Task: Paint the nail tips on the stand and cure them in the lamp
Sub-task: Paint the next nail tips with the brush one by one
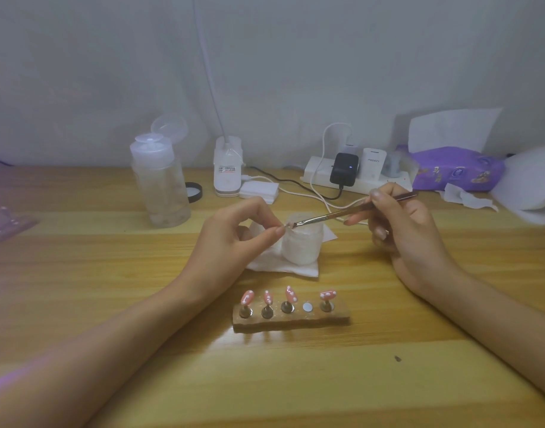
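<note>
A wooden stand [291,321] lies on the table in front of me, with several pink nail tips dotted white on small pegs and one bare magnet spot [307,307]. My left hand [234,233] pinches one nail tip [289,225] between thumb and forefinger, above a small white jar [302,247]. My right hand [401,223] grips a thin brush [351,212], its bristle end touching that held tip. The jar stands on a white tissue [280,264].
A clear pump bottle [160,180] stands at the back left with a black lid [193,192] beside it. A white lamp base [227,168], cotton pads [258,190], a power strip [357,176] with chargers and cables, and a purple tissue pack [456,168] line the back edge.
</note>
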### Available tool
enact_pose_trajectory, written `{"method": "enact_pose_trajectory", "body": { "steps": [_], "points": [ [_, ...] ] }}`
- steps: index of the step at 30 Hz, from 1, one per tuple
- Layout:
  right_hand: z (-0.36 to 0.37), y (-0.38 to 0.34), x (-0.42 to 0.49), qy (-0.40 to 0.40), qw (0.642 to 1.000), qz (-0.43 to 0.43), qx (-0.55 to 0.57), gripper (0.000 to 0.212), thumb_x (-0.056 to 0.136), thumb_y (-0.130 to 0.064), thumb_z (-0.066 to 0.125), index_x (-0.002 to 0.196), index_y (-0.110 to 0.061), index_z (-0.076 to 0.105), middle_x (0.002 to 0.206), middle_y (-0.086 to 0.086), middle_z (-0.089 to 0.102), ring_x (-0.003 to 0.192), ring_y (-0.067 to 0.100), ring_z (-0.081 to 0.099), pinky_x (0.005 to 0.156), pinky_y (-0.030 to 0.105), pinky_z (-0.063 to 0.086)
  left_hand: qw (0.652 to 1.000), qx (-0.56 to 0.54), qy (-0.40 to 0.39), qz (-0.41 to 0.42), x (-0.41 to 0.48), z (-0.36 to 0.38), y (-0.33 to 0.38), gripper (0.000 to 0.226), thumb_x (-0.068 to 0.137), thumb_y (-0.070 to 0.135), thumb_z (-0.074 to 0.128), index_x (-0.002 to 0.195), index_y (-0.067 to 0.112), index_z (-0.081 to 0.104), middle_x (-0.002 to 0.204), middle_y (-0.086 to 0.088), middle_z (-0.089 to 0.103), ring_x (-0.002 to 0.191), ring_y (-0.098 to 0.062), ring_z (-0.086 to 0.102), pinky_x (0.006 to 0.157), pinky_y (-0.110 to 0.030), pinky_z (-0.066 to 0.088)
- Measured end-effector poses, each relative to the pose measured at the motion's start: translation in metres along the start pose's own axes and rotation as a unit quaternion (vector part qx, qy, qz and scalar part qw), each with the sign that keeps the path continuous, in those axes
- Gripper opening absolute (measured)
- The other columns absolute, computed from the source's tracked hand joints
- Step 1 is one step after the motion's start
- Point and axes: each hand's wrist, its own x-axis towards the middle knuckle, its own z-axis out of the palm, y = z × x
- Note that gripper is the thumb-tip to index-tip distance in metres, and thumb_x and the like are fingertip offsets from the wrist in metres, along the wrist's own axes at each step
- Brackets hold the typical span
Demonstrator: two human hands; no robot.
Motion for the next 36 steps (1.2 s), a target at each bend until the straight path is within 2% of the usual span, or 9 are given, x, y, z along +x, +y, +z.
{"method": "enact_pose_trajectory", "body": {
  "steps": [3, 8, 13, 17, 22, 26, 32, 36],
  "points": [
    [-0.0004, -0.0007, -0.0005, -0.008, 1.000, -0.007, 0.027, 0.035, 0.102, -0.021, 0.049, 0.069, -0.027, 0.059, 0.075, 0.008, 0.075, 0.048, 0.007, 0.037, 0.043, 0.013, 0.031, 1.000, 0.001, 0.002, -0.005, 0.0001, 0.0001, -0.0005, 0.019, 0.089, 0.017, 0.074, 0.074, 0.023, 0.065, 0.082, 0.008, 0.068, 0.051, -0.006, 0.038, 0.053, -0.018, 0.036],
    [-0.0011, 0.0020, 0.0004, -0.003, 1.000, -0.002, -0.005, 0.026, 0.102, -0.019, 0.048, 0.077, -0.021, 0.053, 0.074, 0.010, 0.075, 0.047, 0.007, 0.036, 0.042, 0.013, 0.030, 1.000, -0.020, 0.005, -0.021, 0.0000, 0.0008, -0.0008, 0.017, 0.088, 0.016, 0.075, 0.074, 0.014, 0.065, 0.078, 0.008, 0.067, 0.049, -0.005, 0.037, 0.051, -0.012, 0.033],
    [-0.0016, 0.0009, 0.0002, -0.016, 1.000, -0.020, 0.018, 0.031, 0.103, -0.022, 0.049, 0.073, -0.026, 0.056, 0.075, 0.009, 0.075, 0.048, 0.007, 0.038, 0.044, 0.015, 0.031, 1.000, -0.017, 0.005, -0.018, 0.0000, 0.0010, 0.0016, 0.016, 0.086, 0.016, 0.077, 0.076, 0.010, 0.067, 0.076, 0.008, 0.068, 0.050, -0.002, 0.040, 0.052, -0.013, 0.035],
    [-0.0016, 0.0028, 0.0003, -0.006, 1.000, -0.008, -0.010, 0.026, 0.103, -0.019, 0.048, 0.078, -0.019, 0.053, 0.074, 0.011, 0.074, 0.047, 0.008, 0.036, 0.044, 0.014, 0.031, 0.999, -0.025, 0.007, -0.019, -0.0007, 0.0014, 0.0028, 0.016, 0.086, 0.015, 0.077, 0.076, 0.006, 0.067, 0.074, 0.009, 0.067, 0.050, -0.002, 0.041, 0.052, -0.012, 0.035],
    [-0.0011, 0.0009, 0.0002, -0.003, 0.999, -0.019, 0.028, 0.031, 0.102, -0.023, 0.049, 0.072, -0.026, 0.055, 0.075, 0.010, 0.075, 0.048, 0.007, 0.039, 0.044, 0.013, 0.031, 1.000, -0.016, 0.004, -0.022, -0.0010, 0.0011, 0.0036, 0.015, 0.086, 0.015, 0.076, 0.076, 0.008, 0.067, 0.076, 0.007, 0.068, 0.051, -0.002, 0.041, 0.053, -0.014, 0.036],
    [-0.0008, 0.0037, 0.0008, -0.010, 1.000, -0.013, -0.018, 0.025, 0.102, -0.020, 0.048, 0.078, -0.020, 0.054, 0.076, 0.011, 0.075, 0.047, 0.008, 0.036, 0.043, 0.014, 0.031, 0.999, -0.025, 0.003, -0.026, -0.0019, 0.0012, 0.0037, 0.017, 0.086, 0.017, 0.076, 0.075, 0.008, 0.066, 0.075, 0.007, 0.067, 0.050, -0.002, 0.040, 0.052, -0.012, 0.034],
    [-0.0017, 0.0009, -0.0001, -0.003, 0.999, -0.025, 0.021, 0.028, 0.103, -0.022, 0.049, 0.075, -0.023, 0.053, 0.075, 0.009, 0.075, 0.047, 0.007, 0.038, 0.043, 0.014, 0.030, 1.000, -0.014, 0.001, -0.021, -0.0017, 0.0010, 0.0040, 0.015, 0.087, 0.014, 0.076, 0.076, 0.009, 0.068, 0.075, 0.008, 0.067, 0.050, 0.001, 0.045, 0.053, -0.010, 0.035],
    [-0.0011, 0.0020, -0.0009, -0.007, 1.000, -0.012, -0.010, 0.027, 0.102, -0.019, 0.048, 0.076, -0.020, 0.053, 0.075, 0.010, 0.075, 0.046, 0.008, 0.036, 0.043, 0.014, 0.029, 1.000, -0.018, 0.002, -0.020, -0.0010, 0.0020, 0.0037, 0.015, 0.087, 0.013, 0.076, 0.075, 0.010, 0.067, 0.074, 0.009, 0.067, 0.052, 0.002, 0.049, 0.052, -0.008, 0.035]
  ]
}}
